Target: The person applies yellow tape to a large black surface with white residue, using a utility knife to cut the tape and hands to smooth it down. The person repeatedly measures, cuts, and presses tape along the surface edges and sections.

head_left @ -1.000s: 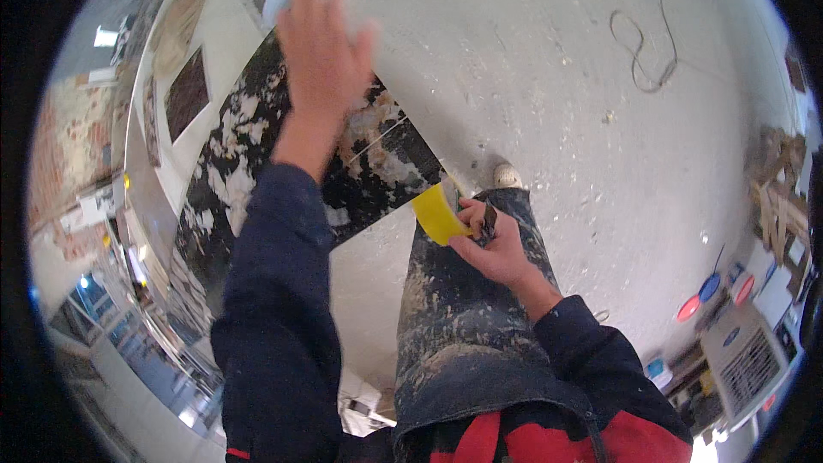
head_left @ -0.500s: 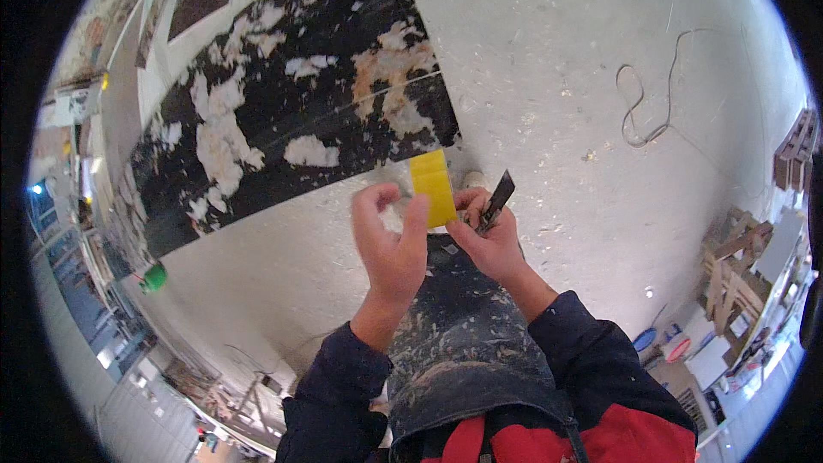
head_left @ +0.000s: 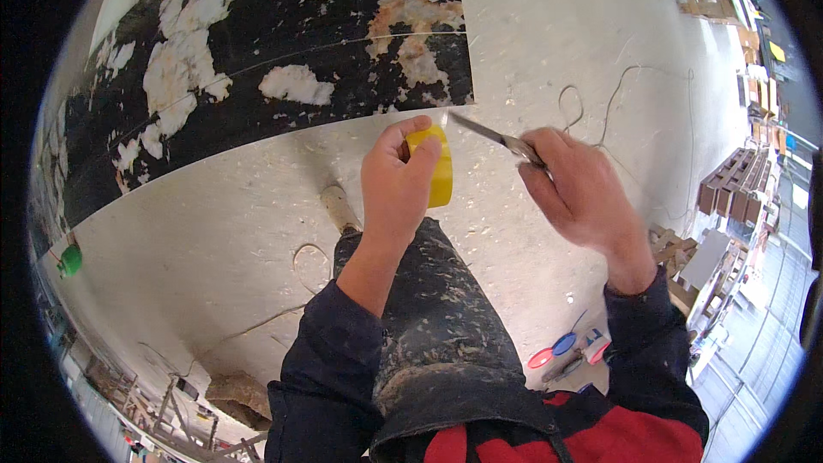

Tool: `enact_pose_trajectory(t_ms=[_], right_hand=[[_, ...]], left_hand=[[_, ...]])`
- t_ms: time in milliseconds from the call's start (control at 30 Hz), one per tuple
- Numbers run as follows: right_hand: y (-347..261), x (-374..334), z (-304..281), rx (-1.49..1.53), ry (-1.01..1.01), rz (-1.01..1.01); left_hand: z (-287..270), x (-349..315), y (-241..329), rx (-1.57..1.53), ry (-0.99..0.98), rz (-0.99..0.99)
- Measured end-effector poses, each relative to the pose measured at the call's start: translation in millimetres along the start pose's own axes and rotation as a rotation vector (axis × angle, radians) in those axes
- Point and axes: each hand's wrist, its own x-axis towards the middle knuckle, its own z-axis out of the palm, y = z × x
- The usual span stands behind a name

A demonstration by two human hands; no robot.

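Looking down, we have a pale floor (head_left: 540, 43) spread beneath us, flecked with small light crumbs. Across the upper left stretches a long black panel (head_left: 249, 47), blotched with ragged white and rusty-tan patches and crossed by a thin pale line; its near edge runs just beyond our hands. Our dark trousers (head_left: 437, 309), spattered with pale marks, fill the lower middle. Over at the right sits a stack of brown slatted wood (head_left: 735, 182).

Our right hand (head_left: 583, 189) is closed, fingers curled round the handle of a knife. Our left hand (head_left: 399, 176) stands near it, its thumb and forefinger pinched together on the upper part of a curved yellow band (head_left: 441, 176), which hangs below the panel's near edge in our view; we cannot tell whether it forms a full roll. The knife (head_left: 493, 135) is slimmer, its blade slanting up and leftward, the tip near the panel's corner; whether it touches anything we cannot tell. Smaller again are a green object (head_left: 70, 260) at far left and, lower right, a red disc (head_left: 540, 357) beside a blue one.
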Motion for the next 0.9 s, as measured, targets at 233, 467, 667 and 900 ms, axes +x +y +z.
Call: enact_pose_trajectory(t_ms=[233, 467, 667, 900], right_hand=[[-27, 54, -21, -0.613, -0.207, -0.136], [-41, 81, -16, -0.733, -0.269, -0.225], [22, 9, -65, -0.582, -0.146, 0.087], [-8, -57, 39, 0.655, 0.004, 0.232]], left_hand=[[2, -6, 11, -0.039, 0.059, -0.114], [8, -12, 15, -0.082, 0.088, -0.124], [10, -24, 2, -0.021, 0.059, -0.247], [-25, -84, 49, 0.051, 0.049, -0.153]])
